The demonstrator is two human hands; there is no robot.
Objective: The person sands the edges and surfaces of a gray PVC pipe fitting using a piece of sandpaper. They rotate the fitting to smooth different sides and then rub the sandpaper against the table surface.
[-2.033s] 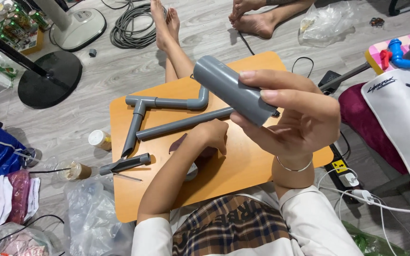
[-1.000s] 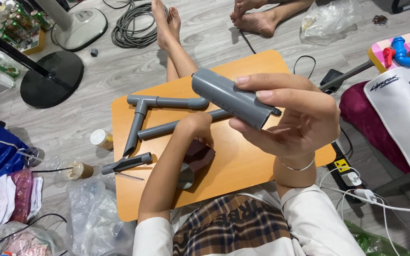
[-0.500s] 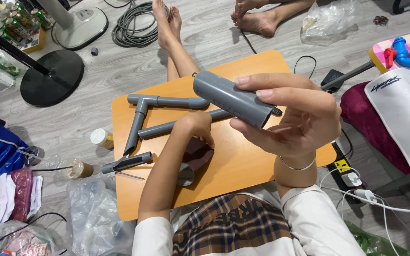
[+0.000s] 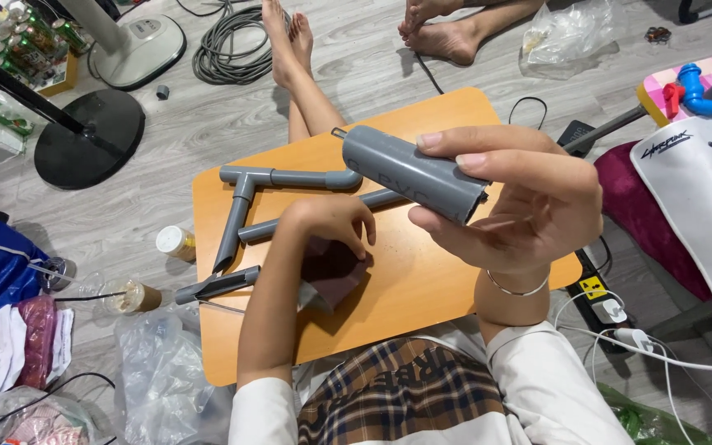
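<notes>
My right hand (image 4: 521, 210) holds a short, thick grey pipe piece (image 4: 409, 171) up above the small orange table (image 4: 405, 288), fingers wrapped over its right end. My left hand (image 4: 327, 227) rests low on the table, fingers curled on a dark reddish-brown sheet (image 4: 331, 272) that looks like sandpaper. Behind the left hand lies an assembly of thin grey pipes (image 4: 245, 206) joined with a tee and an elbow. A grey pipe cutter (image 4: 216, 286) lies at the table's left edge.
Someone's bare feet and legs (image 4: 290, 49) stretch in from the far side, another pair of feet (image 4: 442, 29) beyond. Two small jars (image 4: 176, 242) stand on the floor left. A fan base (image 4: 88, 136), coiled cable (image 4: 224, 49), plastic bags and a power strip (image 4: 599, 292) surround the table.
My left hand slid from the far side of the table back toward me and settled on the dark sheet. The right hand keeps the thick pipe raised, nearly still.
</notes>
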